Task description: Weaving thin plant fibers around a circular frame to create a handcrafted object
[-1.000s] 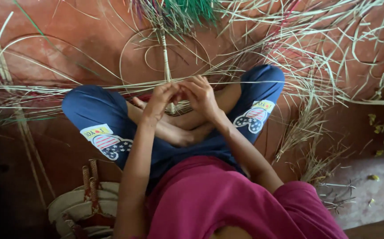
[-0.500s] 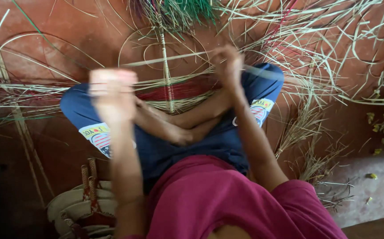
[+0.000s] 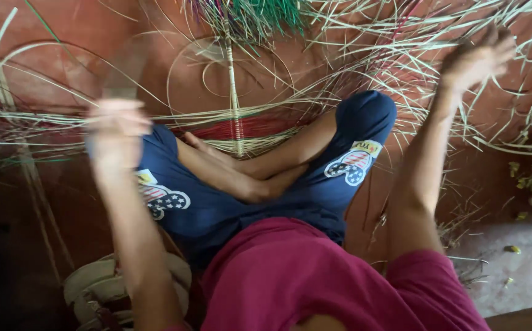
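A person sits cross-legged on a red floor (image 3: 499, 178), arms flung wide. Toward the floor's left edge, the left hand (image 3: 115, 132) is raised and blurred; whether it grips anything cannot be told. Between the arms, the woven mat (image 3: 235, 132) of pale and red strips lies just past the crossed feet (image 3: 217, 153), its bound spine running straight away from the body. Toward the upper right corner, the right hand (image 3: 474, 58) reaches among loose straw strips (image 3: 388, 67), fingers loosely curled, grip unclear. Neither hand touches the mat; the left looks nearer.
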